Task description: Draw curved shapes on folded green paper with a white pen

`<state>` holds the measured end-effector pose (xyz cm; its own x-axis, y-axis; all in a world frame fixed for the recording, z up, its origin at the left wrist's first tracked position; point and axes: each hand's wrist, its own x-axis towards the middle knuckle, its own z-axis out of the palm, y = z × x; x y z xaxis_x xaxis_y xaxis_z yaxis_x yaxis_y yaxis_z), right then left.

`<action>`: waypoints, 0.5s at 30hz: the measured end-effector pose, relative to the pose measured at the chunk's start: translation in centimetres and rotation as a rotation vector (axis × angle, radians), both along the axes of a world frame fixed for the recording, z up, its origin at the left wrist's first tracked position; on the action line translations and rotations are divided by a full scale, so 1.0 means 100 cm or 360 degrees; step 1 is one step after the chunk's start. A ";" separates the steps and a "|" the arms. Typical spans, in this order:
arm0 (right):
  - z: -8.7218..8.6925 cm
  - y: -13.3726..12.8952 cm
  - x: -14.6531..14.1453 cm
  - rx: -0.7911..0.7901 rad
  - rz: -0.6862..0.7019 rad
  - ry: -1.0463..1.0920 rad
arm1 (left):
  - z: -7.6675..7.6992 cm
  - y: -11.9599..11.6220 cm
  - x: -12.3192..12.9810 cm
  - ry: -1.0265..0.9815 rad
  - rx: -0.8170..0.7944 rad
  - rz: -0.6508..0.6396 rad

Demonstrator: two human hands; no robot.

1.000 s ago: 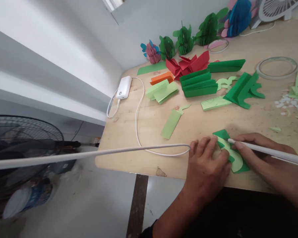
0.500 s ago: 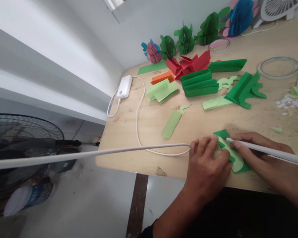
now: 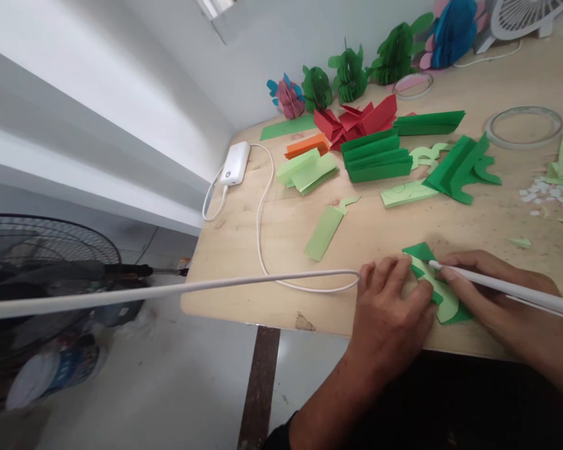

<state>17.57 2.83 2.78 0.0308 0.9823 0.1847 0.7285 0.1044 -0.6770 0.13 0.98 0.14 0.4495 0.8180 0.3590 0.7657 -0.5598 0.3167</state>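
Note:
My left hand (image 3: 391,319) has its fingers bent over the left side of a light green cut-out (image 3: 445,301), pressing it down on a dark green paper (image 3: 421,252) near the table's front edge. Its thumb is mostly hidden. My right hand (image 3: 502,300) pinches a slim white pen-like stick (image 3: 492,284), whose tip lies over the upper right of the papers. Behind them are a folded light green paper with drawn lines (image 3: 408,192) and a dark green folded cut-out (image 3: 464,165).
A white cable (image 3: 260,219) loops from a white power bank (image 3: 236,164) to beside my left hand. Folded green stacks (image 3: 378,156), red papers (image 3: 356,125), tape rolls (image 3: 525,127) and paper figures (image 3: 350,75) stand farther back. White scraps (image 3: 542,190) lie at right.
The view has shifted very slightly. Both hands keep nearly the same place on the papers, and the white stick's tip has barely moved.

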 end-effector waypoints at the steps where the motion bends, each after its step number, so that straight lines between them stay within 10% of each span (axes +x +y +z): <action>1: 0.000 -0.001 0.000 0.0021 0.0000 -0.0014 | 0.000 0.000 0.000 -0.0002 0.0003 0.0001; 15: -0.002 -0.015 0.008 0.0079 0.0005 -0.0098 | -0.002 -0.001 0.000 -0.0006 -0.0007 0.0003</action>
